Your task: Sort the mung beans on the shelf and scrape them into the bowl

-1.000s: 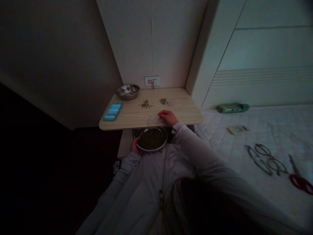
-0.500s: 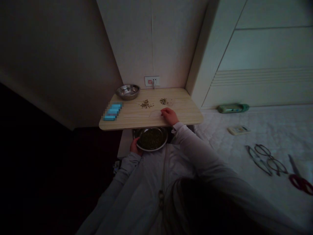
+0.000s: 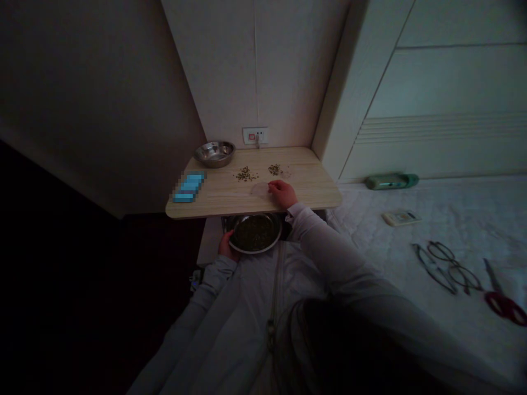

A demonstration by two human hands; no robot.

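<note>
My left hand (image 3: 228,246) grips the left rim of a round metal bowl (image 3: 269,247), which is filled with small dark green-brown bits and sits over my lap below the table edge. Over the light wooden tabletop (image 3: 222,203), my right hand (image 3: 282,193) has its fingers pinched at the edge of a thin, clear, plastic-looking piece (image 3: 259,189). Just beyond that hand lie two small heaps of dried bits, a left heap (image 3: 246,174) and a right heap (image 3: 274,169). Pale pinkish specks show beside the right heap.
A second metal bowl (image 3: 214,154) stands at the table's back left, near a blurred-out blue screen (image 3: 189,187). A wall socket (image 3: 256,135) is behind. On the bed at right lie a green bottle (image 3: 391,181), a remote (image 3: 401,218), glasses (image 3: 455,263) and red-handled scissors (image 3: 504,304).
My right hand has shifted slightly left over the tabletop. My left hand keeps its hold on the filled bowl, and the view has moved a touch.
</note>
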